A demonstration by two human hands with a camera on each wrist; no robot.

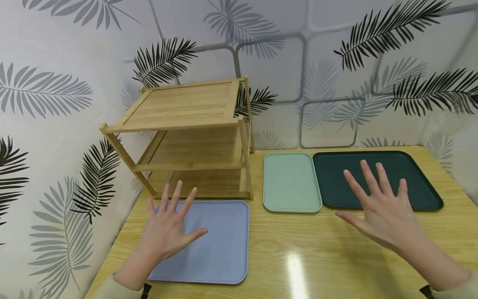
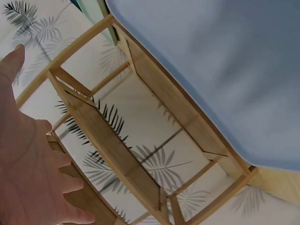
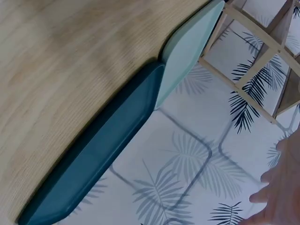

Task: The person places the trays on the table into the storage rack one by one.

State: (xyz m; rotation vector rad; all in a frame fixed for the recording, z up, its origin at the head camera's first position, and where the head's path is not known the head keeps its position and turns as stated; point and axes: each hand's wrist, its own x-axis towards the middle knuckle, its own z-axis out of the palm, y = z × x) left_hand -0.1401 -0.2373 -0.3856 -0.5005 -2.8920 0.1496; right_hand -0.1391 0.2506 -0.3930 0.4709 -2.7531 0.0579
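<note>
My left hand (image 1: pixel 168 230) hovers with spread fingers over the left part of a blue-lavender tray (image 1: pixel 220 245), holding nothing. On the other side, my right hand (image 1: pixel 384 211) is spread too, palm down and holding nothing; its fingers overlap a dark green tray (image 1: pixel 418 191) in the head view. Against that tray's left side lies a smaller mint green tray (image 1: pixel 291 182). Both wrist views show the hands' fingers apart, the left hand (image 2: pixel 33 173) beside the rack and the right hand (image 3: pixel 281 183) at the lower right edge.
A three-tier wooden rack (image 1: pixel 186 104) stands at the back left, right behind the blue-lavender tray. All of it sits on a wooden table (image 1: pixel 276 249). Leaf-patterned covering (image 1: pixel 269 37) hangs behind the table and along its left side.
</note>
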